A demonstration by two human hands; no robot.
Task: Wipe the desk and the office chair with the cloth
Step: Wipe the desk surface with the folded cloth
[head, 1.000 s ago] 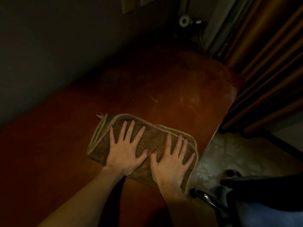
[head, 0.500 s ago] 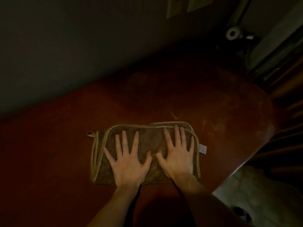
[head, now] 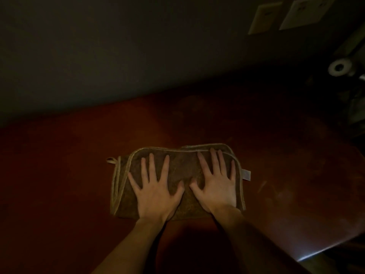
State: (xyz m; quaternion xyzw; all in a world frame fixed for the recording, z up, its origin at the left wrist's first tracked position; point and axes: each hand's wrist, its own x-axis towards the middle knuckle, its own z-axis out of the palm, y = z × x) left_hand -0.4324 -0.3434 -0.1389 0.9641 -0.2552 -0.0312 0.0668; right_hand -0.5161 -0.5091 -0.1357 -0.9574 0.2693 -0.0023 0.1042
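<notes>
Cloth (head: 183,169) farther left — nubby, pale-piped

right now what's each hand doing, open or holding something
Left hand: open, fingers spread, pressing flat on the cloth on the desk.
Right hand: open, fingers straight, also pressing flat on the cloth.

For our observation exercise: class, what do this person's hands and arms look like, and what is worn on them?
The left hand and right hand are bare: no gloves, no rings visible on the fingers. No watch or bracelet shows. The left forearm and right forearm are uncovered down to the frame's edge, no sleeve in view. Dim light could hide small details.
</notes>
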